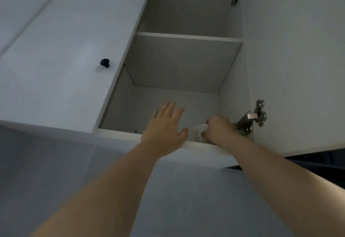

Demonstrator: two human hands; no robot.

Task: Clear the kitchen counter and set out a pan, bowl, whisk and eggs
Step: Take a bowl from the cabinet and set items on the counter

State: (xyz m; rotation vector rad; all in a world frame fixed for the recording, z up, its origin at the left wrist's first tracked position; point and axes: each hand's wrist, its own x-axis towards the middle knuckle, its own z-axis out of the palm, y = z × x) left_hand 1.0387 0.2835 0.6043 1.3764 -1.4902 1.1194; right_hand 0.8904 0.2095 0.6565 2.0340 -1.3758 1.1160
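Note:
I look up into an open white wall cabinet [115, 134]. My right hand [216, 130] grips a small white container [198, 131] at the right end of the bottom shelf, beside the door hinge. Most of the container is hidden by my fingers. My left hand [166, 126] is raised with straight fingers spread, its palm over the front edge of the bottom shelf. No pan, bowl, whisk or eggs are in view.
The cabinet's upper shelf [188, 37] shows nothing on it from below. A closed door with a black knob [105, 63] is to the left. The open door [298, 68] stands at the right, with metal hinges [252, 117].

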